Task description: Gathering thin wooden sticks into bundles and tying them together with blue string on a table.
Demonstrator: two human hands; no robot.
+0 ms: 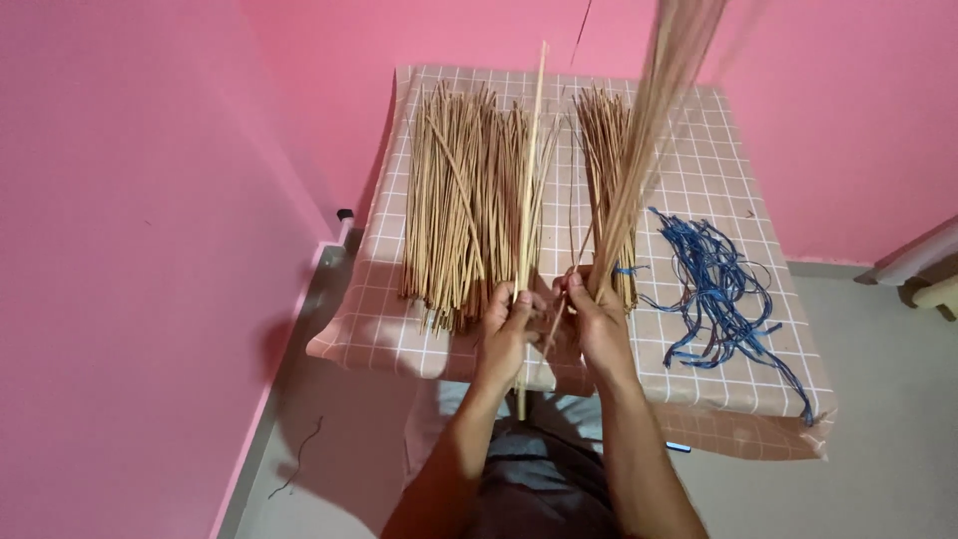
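- Thin straw sticks: one single stick (pixel 529 200) stands nearly upright at frame centre, gripped low by the left hand (pixel 507 324), fingers closed around it.
- Right hand (pixel 596 317), just beside the left, is closed on a bundle of sticks (pixel 649 120) fanning toward the upper right, blurred.
- Two loose stick piles (pixel 464 200) lie on the checked desk (pixel 718 150), upper centre.
- Blue strings (pixel 714 289) lie at centre right, apart from the hands.
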